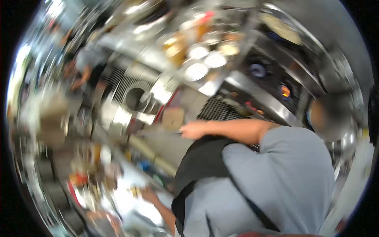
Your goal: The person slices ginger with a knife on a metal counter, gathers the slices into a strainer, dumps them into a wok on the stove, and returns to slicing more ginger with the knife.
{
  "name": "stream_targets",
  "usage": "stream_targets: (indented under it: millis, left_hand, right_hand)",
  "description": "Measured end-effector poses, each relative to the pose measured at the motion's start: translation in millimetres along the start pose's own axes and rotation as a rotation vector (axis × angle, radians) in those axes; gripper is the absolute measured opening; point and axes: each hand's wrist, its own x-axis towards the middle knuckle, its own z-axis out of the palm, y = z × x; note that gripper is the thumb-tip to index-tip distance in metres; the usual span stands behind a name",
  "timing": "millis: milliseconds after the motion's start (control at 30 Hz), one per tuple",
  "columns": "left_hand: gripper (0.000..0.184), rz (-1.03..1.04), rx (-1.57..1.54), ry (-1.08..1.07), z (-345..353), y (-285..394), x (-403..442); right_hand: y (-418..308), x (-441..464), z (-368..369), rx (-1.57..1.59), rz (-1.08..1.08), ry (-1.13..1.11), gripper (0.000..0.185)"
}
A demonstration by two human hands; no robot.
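My right hand (193, 130) is closed around the end of a long, thin utensil (162, 132), which points left over the floor; blur hides what kind it is. Lower down, my left hand (150, 195) is over a white work surface (136, 207), beside small yellowish pieces (135, 191). Its fingers are smeared, so whether it holds anything is unclear.
A stove with a lit burner (285, 91) and a pan (281, 29) is at the upper right. Round containers (196, 72) stand at the top centre. A bin (136, 98) is on the floor. A co-worker (90, 61) bends at the upper left.
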Motion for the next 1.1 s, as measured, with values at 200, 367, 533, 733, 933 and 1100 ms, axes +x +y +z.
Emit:
stream_targets:
  millis: [200,367,533,733,933,1100]
  left_hand:
    - [0.026,0.269,-0.200,-0.066,-32.6,248.1,35.1]
    - [0.032,0.636,-0.318,-0.699,37.9,545.0,29.6]
    - [0.041,1.176,-0.594,-0.804,69.2,834.3,-29.4]
    - [0.051,1.158,-0.783,-0.725,32.0,931.6,-94.3]
    - [0.031,1.444,-0.429,-0.744,59.7,706.2,-70.8]
    - [0.024,0.595,-0.288,-0.657,40.2,477.2,-23.7]
  right_hand:
    - [47.9,-111.4,-65.3,0.022,0.224,0.122,0.031]
    - [100.5,-178.1,-73.4,0.078,0.314,0.223,0.032]
    - [112.6,-229.2,-89.8,0.112,0.375,0.323,0.032]
    - [130.0,-268.0,-85.2,0.161,0.501,0.415,0.035]
    - [135.3,-285.2,-93.3,0.064,0.521,0.443,0.032]
    - [139.2,-249.8,-103.3,0.032,0.416,0.319,0.030]
